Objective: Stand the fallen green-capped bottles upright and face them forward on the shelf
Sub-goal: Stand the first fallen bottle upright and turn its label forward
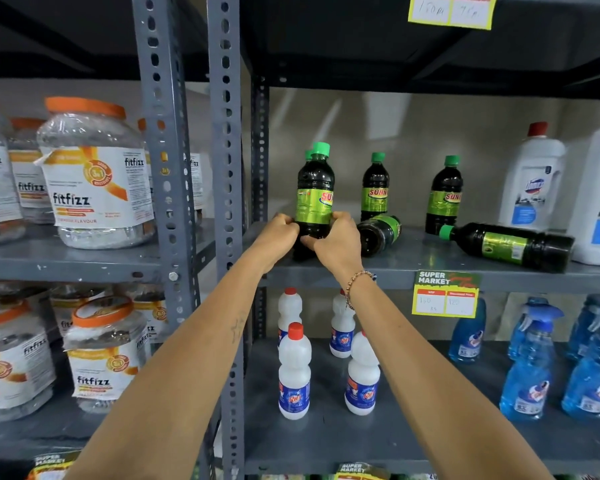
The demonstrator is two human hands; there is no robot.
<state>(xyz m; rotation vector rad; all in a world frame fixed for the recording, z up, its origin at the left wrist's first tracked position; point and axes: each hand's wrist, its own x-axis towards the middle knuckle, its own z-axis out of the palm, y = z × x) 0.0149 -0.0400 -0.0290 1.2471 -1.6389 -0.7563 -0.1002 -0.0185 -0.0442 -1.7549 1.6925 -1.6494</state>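
Note:
A dark green-capped bottle (315, 192) stands upright at the left end of the grey shelf (388, 271); its label is turned partly to the right. My left hand (280, 233) and my right hand (336, 239) both grip its base. Another green cap peeks out just behind it. Two more green-capped bottles stand upright further back, one in the middle (375, 187) and one to the right (444, 194). One bottle (379, 233) lies on its side with its bottom toward me, right of my right hand. Another fallen bottle (509, 244) lies across the shelf, cap pointing left.
White jugs (533, 178) stand at the shelf's right end, close to the fallen bottle. A grey upright post (226, 168) borders the shelf on the left, with orange-lidded jars (96, 174) beyond. Below are white bottles (294, 372) and blue spray bottles (527, 375). A price tag (445, 294) hangs on the edge.

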